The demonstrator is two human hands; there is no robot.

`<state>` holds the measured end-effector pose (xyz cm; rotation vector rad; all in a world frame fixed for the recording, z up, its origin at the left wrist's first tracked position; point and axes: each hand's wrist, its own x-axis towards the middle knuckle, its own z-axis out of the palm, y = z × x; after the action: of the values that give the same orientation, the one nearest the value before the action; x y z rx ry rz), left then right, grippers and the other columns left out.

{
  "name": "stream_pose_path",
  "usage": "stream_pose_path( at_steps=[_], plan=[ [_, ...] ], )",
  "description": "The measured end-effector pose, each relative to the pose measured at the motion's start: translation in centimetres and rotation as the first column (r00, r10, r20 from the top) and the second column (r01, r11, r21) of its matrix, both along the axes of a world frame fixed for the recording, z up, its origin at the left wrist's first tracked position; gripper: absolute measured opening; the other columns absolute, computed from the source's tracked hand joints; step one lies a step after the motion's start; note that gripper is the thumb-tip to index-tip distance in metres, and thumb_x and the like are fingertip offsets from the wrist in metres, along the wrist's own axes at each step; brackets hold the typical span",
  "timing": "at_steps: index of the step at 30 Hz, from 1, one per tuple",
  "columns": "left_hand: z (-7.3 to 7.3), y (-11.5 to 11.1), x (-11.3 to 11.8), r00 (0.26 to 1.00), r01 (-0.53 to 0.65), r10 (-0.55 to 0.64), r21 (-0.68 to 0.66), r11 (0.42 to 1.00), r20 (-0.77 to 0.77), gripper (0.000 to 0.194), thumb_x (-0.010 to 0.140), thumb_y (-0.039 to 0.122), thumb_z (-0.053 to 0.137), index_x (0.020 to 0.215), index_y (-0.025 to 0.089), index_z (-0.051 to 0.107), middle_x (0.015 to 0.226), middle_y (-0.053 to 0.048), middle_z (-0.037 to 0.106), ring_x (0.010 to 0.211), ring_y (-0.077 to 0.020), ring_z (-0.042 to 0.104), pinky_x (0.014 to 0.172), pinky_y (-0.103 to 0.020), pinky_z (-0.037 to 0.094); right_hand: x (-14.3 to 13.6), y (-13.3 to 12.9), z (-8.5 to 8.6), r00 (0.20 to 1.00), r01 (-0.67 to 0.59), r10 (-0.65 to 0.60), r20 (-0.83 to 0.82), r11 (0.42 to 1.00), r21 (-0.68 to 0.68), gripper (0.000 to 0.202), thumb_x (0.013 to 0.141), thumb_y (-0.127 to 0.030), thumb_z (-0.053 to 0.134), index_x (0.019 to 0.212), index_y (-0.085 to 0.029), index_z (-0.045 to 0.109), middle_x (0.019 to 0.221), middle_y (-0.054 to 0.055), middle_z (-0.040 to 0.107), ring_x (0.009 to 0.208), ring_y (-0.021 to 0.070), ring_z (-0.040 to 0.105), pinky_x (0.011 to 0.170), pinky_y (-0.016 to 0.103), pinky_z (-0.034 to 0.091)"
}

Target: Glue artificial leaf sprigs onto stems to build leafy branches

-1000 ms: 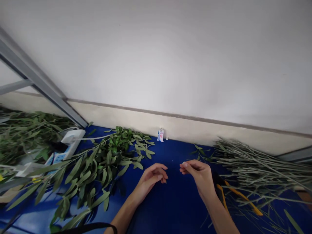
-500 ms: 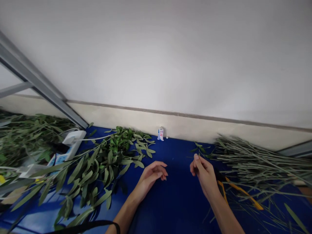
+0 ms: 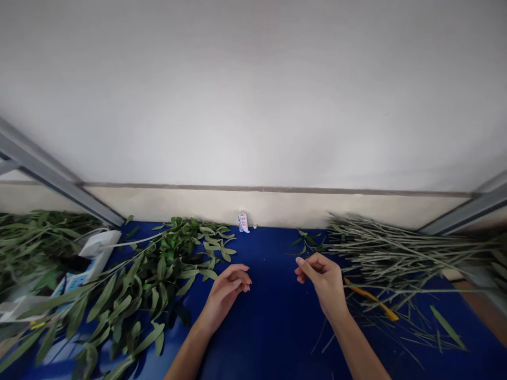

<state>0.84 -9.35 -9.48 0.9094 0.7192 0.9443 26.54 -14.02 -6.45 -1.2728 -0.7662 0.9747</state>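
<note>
Over the middle of the blue table, my left hand is loosely curled with its fingers apart and nothing in it. Leafy green branches lie to its left. My right hand is closed, thumb against the bent fingers; whatever it may pinch is too small to make out. Beyond it lies a small leafy sprig. To its right is a pile of thin bare stems, with a yellow-handled tool partly under them.
A crumpled white and blue tube stands by the wall, a small white cap beside it. At left are a white power strip with cables and more foliage. Metal frame bars slant at both sides.
The view has turned a little to the right, so most things sit further left in it. Both hands keep nearly the same pose over the table.
</note>
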Motion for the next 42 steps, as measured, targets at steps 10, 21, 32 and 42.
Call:
stream_pose_path(
  at_steps=[10, 21, 32, 42],
  plan=[
    [2.4, 1.2, 4.3, 0.987, 0.113, -0.112, 0.005, 0.994, -0.117, 0.025, 0.085, 0.031, 0.079, 0.105, 0.015, 0.077, 0.086, -0.009, 0.073, 0.077, -0.0184, 0.064, 0.074, -0.029, 0.047, 10.8, -1.4, 2.5, 0.910, 0.181, -0.236, 0.339, 0.966, 0.187, 0.027, 0.095, -0.044, 0.069, 0.095, -0.018, 0.077, 0.084, 0.009, 0.083, 0.070, 0.0241, 0.079, 0.067, 0.037, 0.067],
    [3.6, 0.6, 12.7, 0.941, 0.293, -0.284, 0.028, 0.956, -0.184, 0.019, 0.085, 0.029, 0.075, 0.097, 0.015, 0.076, 0.079, -0.006, 0.073, 0.071, -0.0162, 0.064, 0.069, -0.028, 0.046, 22.1, -2.4, -1.0, 0.287, 0.234, -0.308, 0.907, 0.941, 0.245, 0.024, 0.092, -0.034, 0.070, 0.110, -0.022, 0.079, 0.120, 0.014, 0.076, 0.116, 0.0373, 0.063, 0.105, 0.060, 0.046],
    [4.9, 0.1, 15.8, 0.925, 0.347, -0.332, 0.054, 0.936, -0.183, 0.023, 0.084, 0.036, 0.079, 0.094, 0.015, 0.076, 0.073, -0.005, 0.073, 0.067, -0.0148, 0.063, 0.068, -0.028, 0.046, 23.1, -1.9, -1.9, 0.150, 0.056, -0.289, 0.946, 0.957, 0.283, 0.020, 0.099, -0.023, 0.060, 0.112, -0.023, 0.076, 0.097, 0.010, 0.078, 0.109, 0.0335, 0.062, 0.095, 0.055, 0.052],
    [5.4, 0.4, 14.8, 0.981, 0.177, -0.180, -0.039, 0.983, -0.073, 0.057, 0.080, 0.052, 0.085, 0.125, 0.020, 0.072, 0.092, -0.009, 0.076, 0.069, -0.0156, 0.066, 0.064, -0.027, 0.050, 14.3, -2.8, 5.6, 0.045, -0.357, -0.139, 0.989, 0.923, 0.146, 0.045, 0.097, 0.002, 0.051, 0.135, -0.013, 0.069, 0.106, 0.012, 0.073, 0.097, 0.0240, 0.067, 0.087, 0.039, 0.059]
  ],
)
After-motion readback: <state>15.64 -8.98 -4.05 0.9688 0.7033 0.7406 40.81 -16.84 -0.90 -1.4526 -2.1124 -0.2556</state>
